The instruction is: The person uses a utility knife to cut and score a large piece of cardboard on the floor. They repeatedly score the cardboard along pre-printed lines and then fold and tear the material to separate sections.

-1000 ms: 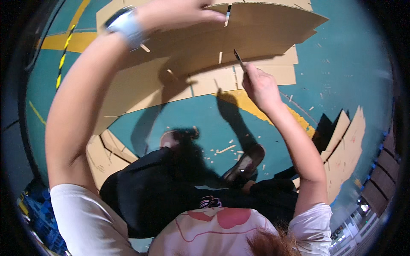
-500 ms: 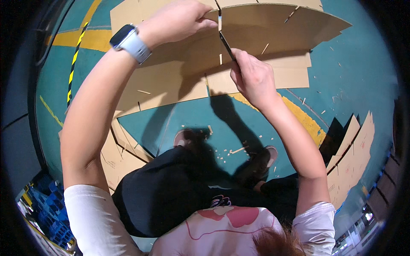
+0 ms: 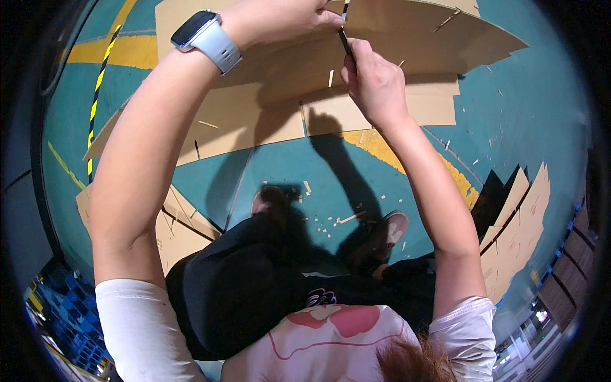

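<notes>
A large brown cardboard sheet [image 3: 439, 48] is raised and slightly bowed at the top of the view, with narrow slots cut in it. My left hand [image 3: 289, 19], a watch on its wrist, reaches to the sheet's upper part, fingers closed at one slot; its upper side is cut off by the frame. In my right hand [image 3: 377, 86] is a slim black tool [image 3: 345, 43], gripped by closed fingers. Its tip meets the slot right beside my left fingertips. Exactly what kind of tool it is cannot be made out.
Beneath the raised sheet lies more cardboard [image 3: 280, 127] on the green floor. Slotted cardboard pieces [image 3: 522, 223] stand at the right, others [image 3: 181, 239] lie by my left leg. Small cardboard offcuts [image 3: 350, 218] are scattered around my shoes [image 3: 389, 232]. Striped tape [image 3: 102, 89] marks the floor at left.
Both hands have shifted slightly up and my left hand a little to the right. The tool's tip is now closer to my left fingertips, and less of the tool shows.
</notes>
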A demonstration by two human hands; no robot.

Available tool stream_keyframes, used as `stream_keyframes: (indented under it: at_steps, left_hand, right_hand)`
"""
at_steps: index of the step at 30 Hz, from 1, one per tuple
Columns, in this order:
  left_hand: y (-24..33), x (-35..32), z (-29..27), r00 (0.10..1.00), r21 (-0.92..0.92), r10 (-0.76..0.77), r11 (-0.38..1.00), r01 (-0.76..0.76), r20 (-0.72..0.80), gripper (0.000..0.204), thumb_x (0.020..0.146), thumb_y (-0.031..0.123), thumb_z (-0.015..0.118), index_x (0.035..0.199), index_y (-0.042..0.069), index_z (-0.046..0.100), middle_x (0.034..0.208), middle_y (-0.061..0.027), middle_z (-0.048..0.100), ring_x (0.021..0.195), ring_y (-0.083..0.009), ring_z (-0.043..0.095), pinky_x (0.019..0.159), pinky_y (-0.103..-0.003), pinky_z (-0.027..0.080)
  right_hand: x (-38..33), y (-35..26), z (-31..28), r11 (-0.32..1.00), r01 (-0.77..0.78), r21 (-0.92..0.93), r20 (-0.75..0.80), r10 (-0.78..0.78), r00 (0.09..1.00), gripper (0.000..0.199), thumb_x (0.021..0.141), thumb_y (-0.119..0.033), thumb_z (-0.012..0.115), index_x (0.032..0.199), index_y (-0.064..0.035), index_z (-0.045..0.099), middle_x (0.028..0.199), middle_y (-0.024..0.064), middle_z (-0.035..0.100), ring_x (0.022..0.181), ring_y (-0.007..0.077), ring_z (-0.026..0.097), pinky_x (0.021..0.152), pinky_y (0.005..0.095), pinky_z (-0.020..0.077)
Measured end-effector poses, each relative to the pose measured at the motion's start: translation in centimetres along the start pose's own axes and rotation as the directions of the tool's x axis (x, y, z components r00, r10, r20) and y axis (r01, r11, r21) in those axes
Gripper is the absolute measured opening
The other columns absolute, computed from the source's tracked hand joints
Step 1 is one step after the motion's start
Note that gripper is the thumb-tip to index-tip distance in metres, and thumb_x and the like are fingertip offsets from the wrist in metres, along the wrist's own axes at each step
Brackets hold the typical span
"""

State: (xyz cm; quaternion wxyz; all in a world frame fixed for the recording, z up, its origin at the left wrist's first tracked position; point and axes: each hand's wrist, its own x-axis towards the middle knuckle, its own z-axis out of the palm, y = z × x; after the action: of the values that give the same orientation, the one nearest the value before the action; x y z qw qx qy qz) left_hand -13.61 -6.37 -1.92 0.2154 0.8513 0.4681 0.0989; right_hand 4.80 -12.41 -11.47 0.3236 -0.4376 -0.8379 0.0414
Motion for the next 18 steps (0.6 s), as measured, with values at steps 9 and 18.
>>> stream_keyframes:
  at_steps: [9,18]
  left_hand:
    - [-0.4,0.1,0.2,1.000,-0.060,0.024,0.998,-0.024,-0.011,0.027,0.087,0.026,0.061,0.087,-0.001,0.067,0.075,-0.0226,0.063,0.064,-0.0300,0.063,0.061,-0.040,0.048]
    - [-0.7,0.7,0.9,0.999,0.001,0.008,1.000,-0.008,-0.050,0.026,0.087,0.026,0.061,0.088,0.001,0.067,0.075,-0.0217,0.064,0.064,-0.0293,0.063,0.060,-0.040,0.048]
  right_hand:
    - [0.3,-0.2,0.4,1.000,0.002,0.021,0.002,-0.002,1.000,0.020,0.079,-0.009,0.061,0.092,-0.0062,0.045,0.067,0.0095,0.059,0.065,0.0275,0.063,0.055,0.0398,0.0508]
    - [0.4,0.1,0.3,0.998,-0.020,0.059,0.009,0.020,1.000,0.028,0.079,-0.002,0.062,0.104,-0.0047,0.051,0.070,0.0135,0.060,0.065,0.0300,0.063,0.057,0.0386,0.0497]
